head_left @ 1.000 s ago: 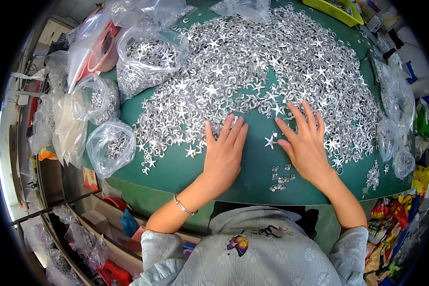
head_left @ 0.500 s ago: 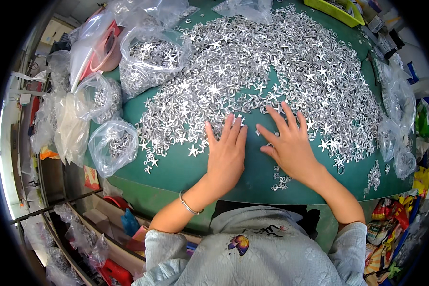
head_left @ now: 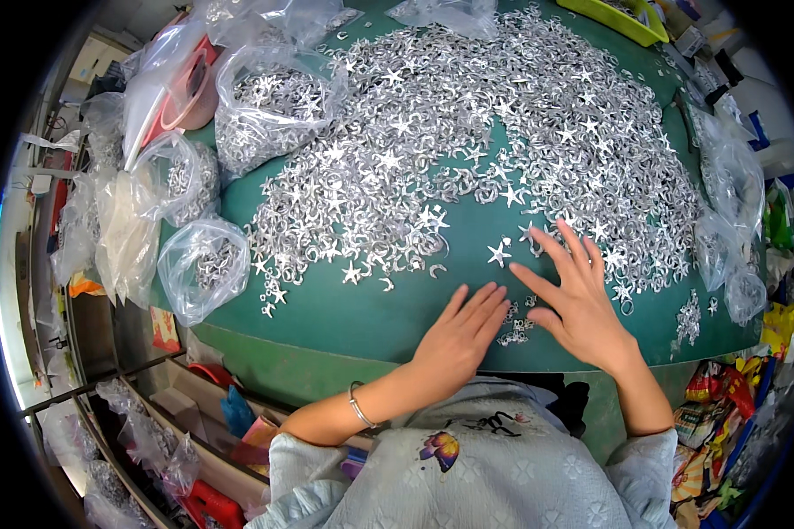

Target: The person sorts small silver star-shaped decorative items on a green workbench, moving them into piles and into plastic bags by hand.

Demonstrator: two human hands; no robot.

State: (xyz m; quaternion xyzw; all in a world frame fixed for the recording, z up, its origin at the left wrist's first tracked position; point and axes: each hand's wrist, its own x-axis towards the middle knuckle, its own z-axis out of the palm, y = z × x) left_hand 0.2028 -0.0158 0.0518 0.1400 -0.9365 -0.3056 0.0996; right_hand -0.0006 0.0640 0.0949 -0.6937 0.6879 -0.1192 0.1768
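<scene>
A wide heap of small silver metal pieces [head_left: 397, 132], stars and horseshoe-like curves among them, spreads over the green tabletop [head_left: 344, 326]. My left hand [head_left: 461, 333], with a bangle on its wrist, lies nearly flat with fingers stretched, beside a small cluster of tiny silver pieces [head_left: 515, 331]. My right hand [head_left: 582, 300] is spread, fingertips at the heap's near right edge, thumb near that cluster. A single silver star [head_left: 498, 253] lies left of the right fingers. Neither hand visibly grips anything.
Clear plastic bags of silver pieces [head_left: 269, 119] stand at the left, beside a pink container [head_left: 191, 97]. A yellow-green tray [head_left: 622, 19] sits at the far right. More plastic bags [head_left: 732, 212] line the right edge. A small separate pile [head_left: 688, 317] lies near right.
My left hand has drawn back toward me and to the right, off the heap's near edge. My right hand has shifted right and slightly nearer. A lone star now shows between heap and hands.
</scene>
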